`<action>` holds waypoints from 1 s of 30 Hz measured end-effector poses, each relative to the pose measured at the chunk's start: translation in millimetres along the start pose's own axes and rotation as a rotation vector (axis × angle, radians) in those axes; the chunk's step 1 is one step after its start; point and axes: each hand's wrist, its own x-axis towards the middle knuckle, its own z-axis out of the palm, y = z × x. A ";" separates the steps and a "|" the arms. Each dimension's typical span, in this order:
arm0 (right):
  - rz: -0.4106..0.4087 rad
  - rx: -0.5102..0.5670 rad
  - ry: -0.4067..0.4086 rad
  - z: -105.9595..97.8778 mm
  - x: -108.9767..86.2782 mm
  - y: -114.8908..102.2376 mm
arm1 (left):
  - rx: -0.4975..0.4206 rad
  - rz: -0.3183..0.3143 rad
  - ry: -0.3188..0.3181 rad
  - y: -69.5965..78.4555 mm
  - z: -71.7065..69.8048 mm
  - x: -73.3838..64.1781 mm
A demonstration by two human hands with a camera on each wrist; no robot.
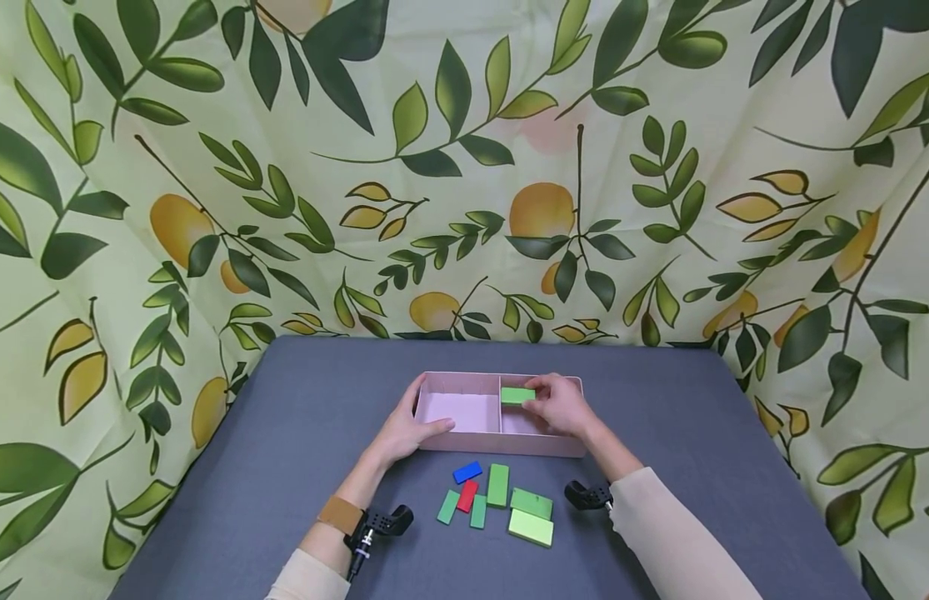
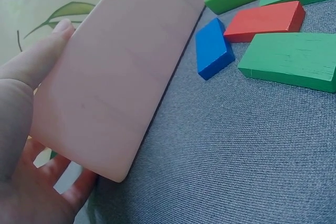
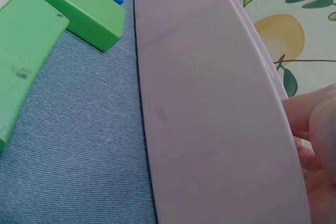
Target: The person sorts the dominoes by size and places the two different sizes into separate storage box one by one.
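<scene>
Here the left hand (image 1: 404, 429) clasped the box (image 1: 501, 444); the right hand (image 1: 561, 406) pinched a block (image 1: 516, 396) by its divider (image 1: 500, 414), where tilting risked snags.

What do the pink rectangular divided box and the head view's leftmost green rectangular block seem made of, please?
The pink box: probably plastic, satin finish; its walls look smooth.
That green block: perhaps painted wood, fairly matte; fine cracks mark its face.

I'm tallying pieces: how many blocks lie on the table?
7, in front of the box: blue block, red block, two small green blocks flanking it, three larger green blocks farther right. Sleeves may hide more.
</scene>
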 end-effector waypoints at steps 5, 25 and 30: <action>0.007 -0.036 0.003 3.0 1.8 2.4 | -0.006 0.002 -0.003 0.1 1.1 -0.2; -0.109 -0.244 0.018 8.6 4.7 1.6 | -0.030 0.012 -0.002 -1.0 -0.1 -0.6; -0.103 -0.273 0.008 8.7 3.1 0.5 | -0.025 0.009 -0.007 -1.0 0.5 -1.0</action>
